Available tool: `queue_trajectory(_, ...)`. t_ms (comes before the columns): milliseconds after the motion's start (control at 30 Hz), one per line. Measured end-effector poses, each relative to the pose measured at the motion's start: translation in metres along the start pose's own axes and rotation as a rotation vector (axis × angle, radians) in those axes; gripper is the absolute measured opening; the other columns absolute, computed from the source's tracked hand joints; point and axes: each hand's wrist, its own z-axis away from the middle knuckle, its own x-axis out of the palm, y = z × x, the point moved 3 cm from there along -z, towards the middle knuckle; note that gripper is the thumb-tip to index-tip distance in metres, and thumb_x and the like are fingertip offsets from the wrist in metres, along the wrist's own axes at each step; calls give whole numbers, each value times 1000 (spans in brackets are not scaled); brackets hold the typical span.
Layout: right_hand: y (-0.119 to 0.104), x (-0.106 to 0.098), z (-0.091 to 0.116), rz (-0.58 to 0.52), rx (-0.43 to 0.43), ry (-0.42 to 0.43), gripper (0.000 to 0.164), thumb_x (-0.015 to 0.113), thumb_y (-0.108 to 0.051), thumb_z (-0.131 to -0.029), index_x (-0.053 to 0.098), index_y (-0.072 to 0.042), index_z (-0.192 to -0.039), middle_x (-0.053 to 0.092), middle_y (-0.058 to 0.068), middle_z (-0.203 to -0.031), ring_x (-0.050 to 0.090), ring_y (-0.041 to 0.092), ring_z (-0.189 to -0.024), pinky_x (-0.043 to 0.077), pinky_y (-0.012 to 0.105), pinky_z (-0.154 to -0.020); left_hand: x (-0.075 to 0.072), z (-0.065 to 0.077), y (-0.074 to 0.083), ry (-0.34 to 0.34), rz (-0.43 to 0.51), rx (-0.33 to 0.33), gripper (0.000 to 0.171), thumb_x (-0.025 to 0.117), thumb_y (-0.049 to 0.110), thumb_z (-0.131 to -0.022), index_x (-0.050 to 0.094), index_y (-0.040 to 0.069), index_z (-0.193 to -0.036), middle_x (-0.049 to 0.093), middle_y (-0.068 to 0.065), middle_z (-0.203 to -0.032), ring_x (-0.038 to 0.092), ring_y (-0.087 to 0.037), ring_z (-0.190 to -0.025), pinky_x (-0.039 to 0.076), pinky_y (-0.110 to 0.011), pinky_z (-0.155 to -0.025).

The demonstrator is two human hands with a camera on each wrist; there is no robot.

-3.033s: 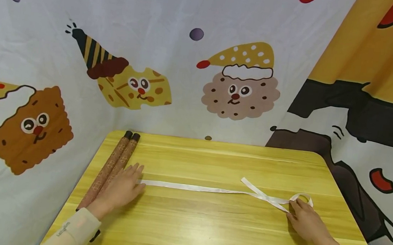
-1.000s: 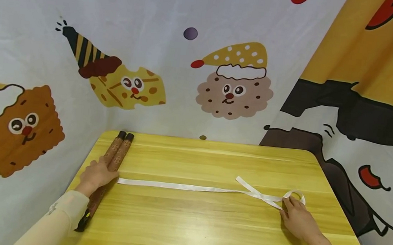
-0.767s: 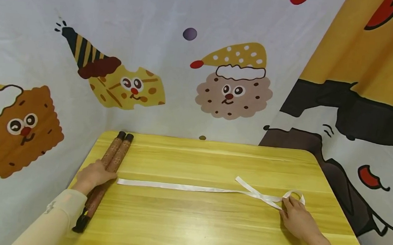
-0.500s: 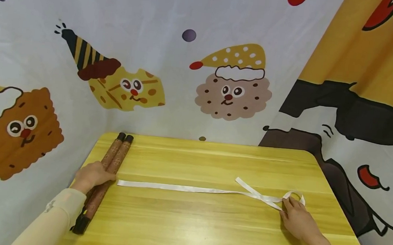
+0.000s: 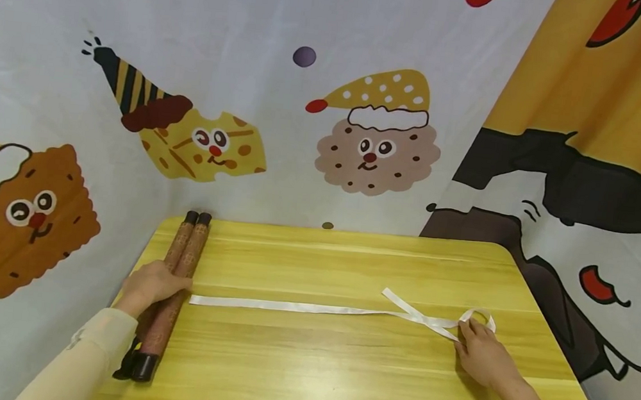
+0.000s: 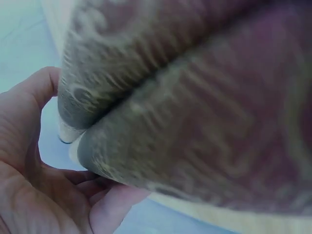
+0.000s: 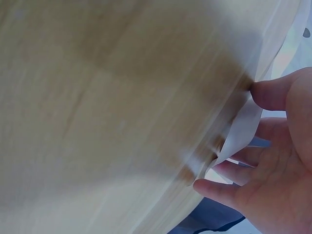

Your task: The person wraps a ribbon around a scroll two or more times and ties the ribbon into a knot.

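Observation:
Two brown patterned rolls (image 5: 189, 255) with black end caps lie side by side at the left of the table. My left hand (image 5: 151, 285) grips both around their middle, thumb on the right side; in the left wrist view its fingers and thumb (image 6: 117, 207) reach around the rolls. A long white ribbon (image 5: 281, 306) runs straight across the table, its left end close to my left thumb. At the right, the ribbon crosses itself and makes a loop. There my right hand (image 5: 485, 357) presses it with spread fingertips; the ribbon (image 7: 243, 131) lies under them in the right wrist view.
The yellow wood-grain table (image 5: 316, 367) has a rounded far edge. Behind it hangs a white cloth backdrop (image 5: 310, 6) printed with cartoon snacks. A dark strap (image 5: 126, 361) hangs by the rolls' near ends.
My left hand has left the ribbon's left end and moved left onto the rolls, taking hold of them. Their near ends have come into view and look larger. My right hand stays on the ribbon.

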Motion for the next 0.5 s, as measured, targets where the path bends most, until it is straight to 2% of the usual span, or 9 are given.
queue_trajectory(167, -1, 1, 0, 0, 1, -3, 50, 59, -22, -90, 50, 10, -128, 41, 39, -131, 36, 55, -114, 38, 67, -87, -8, 11, 16, -9, 53, 18, 65, 63, 63, -74, 63, 0, -88, 62, -15, -81, 54, -25, -64, 45, -36, -47)
queue_trajectory(267, 0, 1, 0, 3, -2, -1, 49, 59, -22, -90, 50, 10, -128, 41, 39, -130, 36, 55, -113, 38, 67, -87, -8, 16, 27, 3, 98, 24, 51, 63, 57, -76, 60, 7, -73, 59, -8, -67, 51, -22, -56, 44, -34, -43)
queue_trajectory(367, 0, 1, 0, 4, -6, -1, 49, 59, -21, -90, 50, 10, -127, 42, 39, -130, 36, 55, -113, 38, 68, -87, -7, 18, 38, 26, 144, 40, 43, 63, 52, -76, 57, 10, -66, 56, -5, -61, 50, -19, -51, 44, -32, -41)
queue_trajectory(500, 0, 1, -1, 4, -7, 0, 49, 59, -21, -90, 50, 9, -127, 42, 39, -130, 36, 54, -114, 39, 67, -87, -7, 26, 55, 45, 190, 61, 42, 63, 49, -76, 57, 7, -72, 59, -8, -65, 52, -20, -52, 45, -32, -41)
